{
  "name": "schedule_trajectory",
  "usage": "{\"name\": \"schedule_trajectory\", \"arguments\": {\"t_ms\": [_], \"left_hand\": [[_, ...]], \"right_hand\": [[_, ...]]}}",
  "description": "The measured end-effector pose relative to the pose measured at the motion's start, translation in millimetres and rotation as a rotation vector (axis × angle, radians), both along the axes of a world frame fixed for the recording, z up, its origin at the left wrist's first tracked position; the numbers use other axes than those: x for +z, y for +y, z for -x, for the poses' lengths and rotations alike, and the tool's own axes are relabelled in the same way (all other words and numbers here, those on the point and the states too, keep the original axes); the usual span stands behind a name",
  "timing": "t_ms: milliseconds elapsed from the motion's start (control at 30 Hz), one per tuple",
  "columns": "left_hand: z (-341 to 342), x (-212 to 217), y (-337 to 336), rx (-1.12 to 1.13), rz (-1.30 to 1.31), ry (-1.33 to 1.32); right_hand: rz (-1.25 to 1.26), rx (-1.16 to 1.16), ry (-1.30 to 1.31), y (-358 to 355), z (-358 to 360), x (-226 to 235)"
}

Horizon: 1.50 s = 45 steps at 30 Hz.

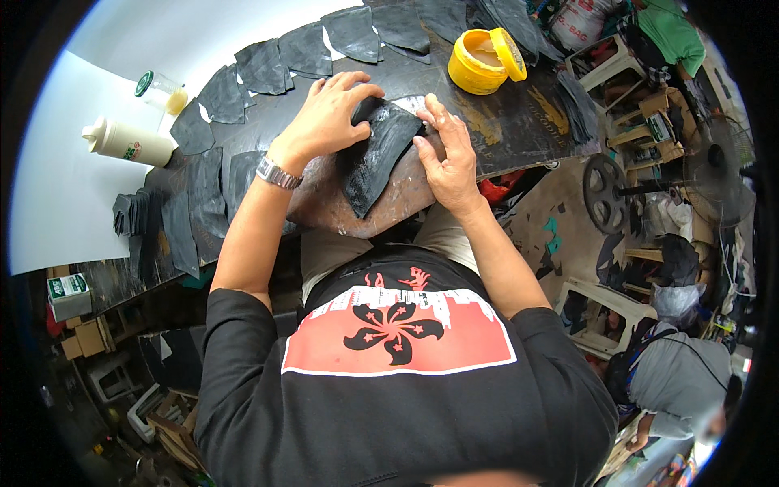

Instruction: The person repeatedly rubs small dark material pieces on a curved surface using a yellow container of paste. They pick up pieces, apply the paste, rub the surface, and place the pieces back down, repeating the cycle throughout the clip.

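A black leather piece [380,158], glossy on its upper face, lies on a brown, glue-smeared board [320,199] at the table's near edge. My left hand [331,118], with a metal watch at the wrist, is bent over the piece's upper left edge, thumb and fingers on either side of it. At the upper right corner, my right hand [449,158] has its thumb and fingertips on the edge of the same piece. A pale patch shows on the board just beyond it.
An opened yellow tub [479,69] of tan paste stands beyond my right hand. Black cut pieces [264,65] line the dark table [519,150]. At left are a cream bottle [130,142], a glass jar [158,91] and stacked pieces [136,215]. A fan [718,166] and stools stand right.
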<state>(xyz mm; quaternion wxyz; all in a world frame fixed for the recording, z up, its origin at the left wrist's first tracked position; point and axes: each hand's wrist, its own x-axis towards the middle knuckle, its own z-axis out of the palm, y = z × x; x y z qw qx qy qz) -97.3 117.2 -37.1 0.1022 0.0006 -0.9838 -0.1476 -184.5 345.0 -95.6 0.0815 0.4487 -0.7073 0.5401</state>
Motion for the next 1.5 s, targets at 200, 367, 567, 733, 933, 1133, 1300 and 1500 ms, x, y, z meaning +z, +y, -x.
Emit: {"name": "schedule_trajectory", "arguments": {"t_ms": [200, 367, 567, 733, 933, 1133, 1300, 1500], "left_hand": [[-7.3, 1.4, 8.5, -0.044, -0.074, 0.124], [-16.6, 10.7, 21.3, -0.005, -0.291, 0.185], [-45.6, 54.5, 21.2, 0.035, -0.542, 0.155], [-67.3, 89.2, 15.7, 0.05, -0.788, 0.248], [-24.2, 111.1, -23.2, 0.232, -0.74, 0.521], [116.4, 84.2, -72.8, 0.207, -0.672, 0.617], [211.2, 48.1, -79.1, 0.187, -0.718, 0.512], [285.7, -3.4, -75.7, 0.277, -0.927, 0.239]], "right_hand": [[0.107, -0.053, -0.082, -4.3, 1.2, -9.2], [0.19, -0.041, -0.195, -3.1, 1.4, -12.6], [0.227, -0.042, -0.275, 1.4, -0.6, -11.8], [0.303, 0.017, -0.321, 5.1, -1.9, -16.3], [0.305, 0.062, -0.358, 6.8, -2.8, -18.2], [0.302, 0.048, -0.378, 8.1, -5.5, -17.1], [0.294, 0.045, -0.346, 9.1, -4.9, -17.0], [0.239, 0.009, -0.306, 10.4, -4.7, -15.3]]}}
